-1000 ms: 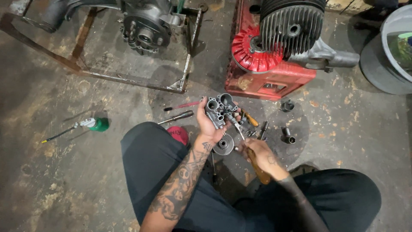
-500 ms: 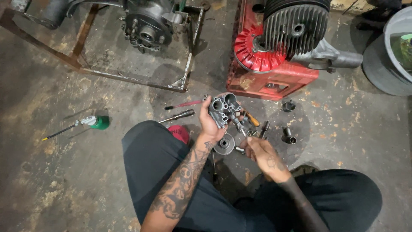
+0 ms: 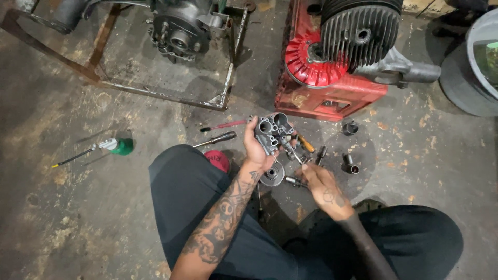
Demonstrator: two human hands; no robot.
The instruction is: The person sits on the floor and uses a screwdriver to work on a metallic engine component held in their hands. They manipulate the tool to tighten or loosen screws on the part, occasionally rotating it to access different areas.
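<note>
Grey metal carburettor body (image 3: 274, 132), red-finned engine (image 3: 332, 67) far right, green-capped tool (image 3: 116, 146) left, black trousers (image 3: 197, 207) near, tattoo-patterned forearm (image 3: 223, 218).

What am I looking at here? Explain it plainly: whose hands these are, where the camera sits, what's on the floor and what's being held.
The camera is worn on a person's head and looks down at their own lap and hands as they sit on a stained concrete floor. The left hand grips a grey metal engine part with round openings. The right hand works just below it on something too small to make out. Around them lie two screwdrivers, a round metal disc and a few small metal cylinders. Further off stand a red engine with a finned cylinder, a second engine in a rusty frame, and a green-capped tool.
</note>
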